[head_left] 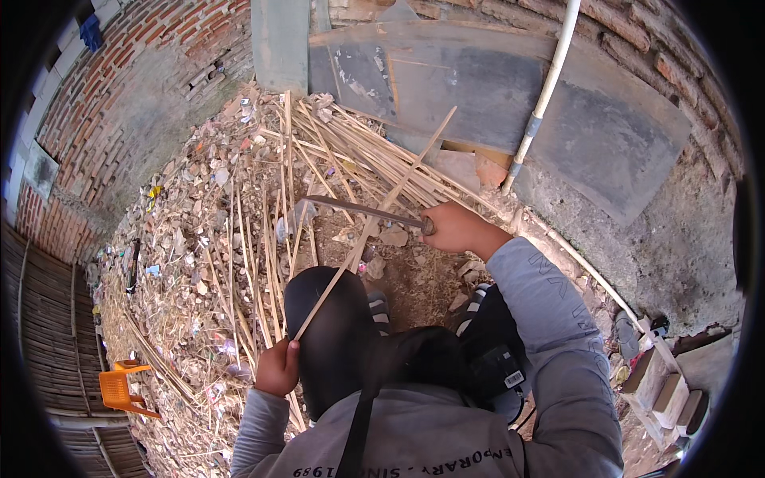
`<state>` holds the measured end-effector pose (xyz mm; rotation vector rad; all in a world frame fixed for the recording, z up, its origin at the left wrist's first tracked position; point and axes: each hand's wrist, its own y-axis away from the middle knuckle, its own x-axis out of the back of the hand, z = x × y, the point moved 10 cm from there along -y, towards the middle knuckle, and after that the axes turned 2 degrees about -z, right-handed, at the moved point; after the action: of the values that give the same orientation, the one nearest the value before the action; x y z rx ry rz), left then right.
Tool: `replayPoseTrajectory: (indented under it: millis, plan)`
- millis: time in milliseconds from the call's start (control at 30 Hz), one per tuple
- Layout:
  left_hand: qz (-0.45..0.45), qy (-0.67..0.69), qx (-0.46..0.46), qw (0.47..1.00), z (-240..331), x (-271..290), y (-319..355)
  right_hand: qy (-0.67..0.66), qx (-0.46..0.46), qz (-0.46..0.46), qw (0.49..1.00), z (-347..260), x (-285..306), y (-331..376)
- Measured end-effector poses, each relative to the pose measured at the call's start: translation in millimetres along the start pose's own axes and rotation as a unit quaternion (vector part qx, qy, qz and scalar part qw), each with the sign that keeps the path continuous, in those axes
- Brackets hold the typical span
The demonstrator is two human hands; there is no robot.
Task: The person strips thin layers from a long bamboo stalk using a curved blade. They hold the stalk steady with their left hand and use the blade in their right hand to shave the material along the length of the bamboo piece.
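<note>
My left hand (278, 367) is closed round the near end of a long bamboo strip (413, 169), beside my bent knee. The strip slants away from me, up to the right, and its far end lies over a pile of similar strips. In my right hand (460, 227) is a machete (343, 205), gripped by its short handle. Its dark blade points left and crosses the strip at about its middle. From this angle I cannot tell whether the edge touches the strip.
Bamboo strips (335, 151) lie piled ahead and to the left on rubble-strewn ground (191, 247). A pale pipe (545, 95) leans against a grey panel (478, 80) at the brick wall. An orange plastic chair (117, 389) stands far left; wooden blocks (668, 398) sit at the right.
</note>
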<state>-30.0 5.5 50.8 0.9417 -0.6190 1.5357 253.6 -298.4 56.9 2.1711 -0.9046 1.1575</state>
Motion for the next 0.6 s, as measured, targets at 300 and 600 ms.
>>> replayPoseTrajectory:
  millis: [300,600]
  plan:
    - [-0.005,-0.007,-0.014,1.000,2.3,2.9,5.7,0.040,-0.043,0.033,0.998,37.3,21.3,-0.5]
    - [0.009,0.057,-0.004,0.998,-7.8,-1.2,8.4,-0.002,0.079,0.095,0.992,14.1,43.0,14.8]
